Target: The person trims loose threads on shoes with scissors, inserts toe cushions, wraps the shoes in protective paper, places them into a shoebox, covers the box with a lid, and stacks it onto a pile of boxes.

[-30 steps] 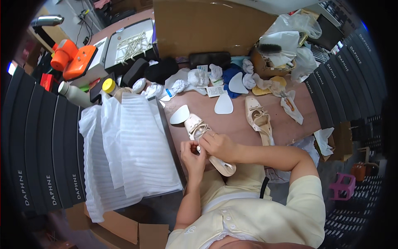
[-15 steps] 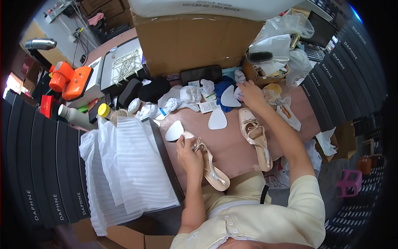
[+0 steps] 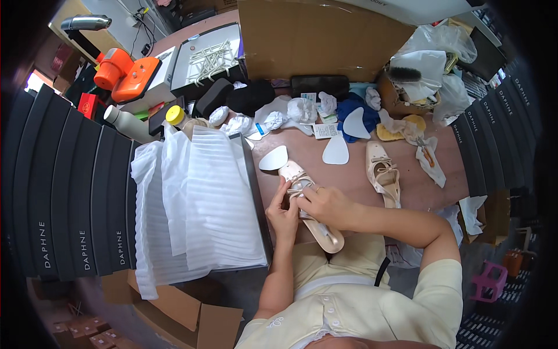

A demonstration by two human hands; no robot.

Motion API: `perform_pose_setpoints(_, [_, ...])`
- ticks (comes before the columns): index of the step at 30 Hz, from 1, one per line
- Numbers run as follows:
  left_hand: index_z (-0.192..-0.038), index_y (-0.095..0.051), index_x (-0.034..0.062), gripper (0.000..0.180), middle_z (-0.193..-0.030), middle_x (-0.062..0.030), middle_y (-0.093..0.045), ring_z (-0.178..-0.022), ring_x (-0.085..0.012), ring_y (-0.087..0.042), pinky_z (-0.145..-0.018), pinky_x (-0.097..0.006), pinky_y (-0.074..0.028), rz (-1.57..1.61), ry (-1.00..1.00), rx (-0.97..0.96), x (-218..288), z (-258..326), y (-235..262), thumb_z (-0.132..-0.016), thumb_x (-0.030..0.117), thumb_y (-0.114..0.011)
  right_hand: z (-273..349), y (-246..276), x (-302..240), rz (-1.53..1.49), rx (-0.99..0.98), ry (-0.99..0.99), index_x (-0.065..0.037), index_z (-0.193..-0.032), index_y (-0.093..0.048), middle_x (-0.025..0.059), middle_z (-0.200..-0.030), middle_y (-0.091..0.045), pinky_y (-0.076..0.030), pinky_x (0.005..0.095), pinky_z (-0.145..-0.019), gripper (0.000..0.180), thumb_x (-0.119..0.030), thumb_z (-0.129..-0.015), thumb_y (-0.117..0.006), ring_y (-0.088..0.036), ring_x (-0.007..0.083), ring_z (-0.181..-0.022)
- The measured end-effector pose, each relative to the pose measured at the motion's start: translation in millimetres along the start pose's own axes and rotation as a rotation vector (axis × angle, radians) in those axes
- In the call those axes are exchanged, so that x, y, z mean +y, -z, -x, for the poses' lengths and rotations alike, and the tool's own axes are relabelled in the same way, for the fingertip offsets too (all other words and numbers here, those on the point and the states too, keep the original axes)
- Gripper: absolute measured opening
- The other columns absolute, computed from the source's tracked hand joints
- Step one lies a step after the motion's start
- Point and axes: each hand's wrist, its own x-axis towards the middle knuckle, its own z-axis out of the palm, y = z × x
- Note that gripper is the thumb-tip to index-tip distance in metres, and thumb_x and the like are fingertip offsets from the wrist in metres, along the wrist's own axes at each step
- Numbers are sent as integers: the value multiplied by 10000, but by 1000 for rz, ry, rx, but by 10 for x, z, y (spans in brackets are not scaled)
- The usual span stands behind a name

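We curl our left hand (image 3: 283,216) around the side of a pale beige, bow-fronted flat shoe (image 3: 325,234) beneath our hands; our right hand (image 3: 329,206) bunches its fingertips at the opening, pinching what we cannot tell. Right of them, a matching beige shoe (image 3: 384,174) lies on the brownish-pink desk (image 3: 351,185).

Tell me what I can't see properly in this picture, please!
- Head view: part of the shoe at the hands, hidden by the right hand.
- Head view: what exactly the fingertips of the right hand and left hand pinch; too small, and the fingers cover it.
- Head view: the inside of the dark box, covered by white sheets.
- Head view: the rest of the whitish thing, cut off by the top edge.
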Motion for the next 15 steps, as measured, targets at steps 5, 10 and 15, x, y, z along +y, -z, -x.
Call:
perform_pose_setpoints(5, [-1183,-540,-84,392,-1283,-197,-512,-1132,-210,-535,-928,-301,-436,111,61,23,10,25,8,-791,-83,-531,-38,-147,72,120,165,248,-43,-845,-513,80,-791,-506,-470,316,-566,204,-151,-693,-596,-556,206,-706])
perform_pose_setpoints(10, [-1219,-503,-87,421,-1310,-209,-479,-1220,-263,-463,-1002,-336,-380,129,-1,81,-53,108,-58,-798,-99,-514,-75,-77,145,10,78,310,-45,-796,-516,67,-781,-509,-456,332,-612,157,-157,-705,-577,-549,209,-738])
perform_pose_setpoints(15, [-1273,-445,-68,530,-1330,-234,-447,-1248,-314,-431,-1025,-374,-351,81,-73,57,-91,127,-54,-763,-29,-584,-67,-274,185,145,269,249,-54,-755,-508,67,-764,-508,-423,313,-612,135,-160,-695,-565,-532,205,-746])
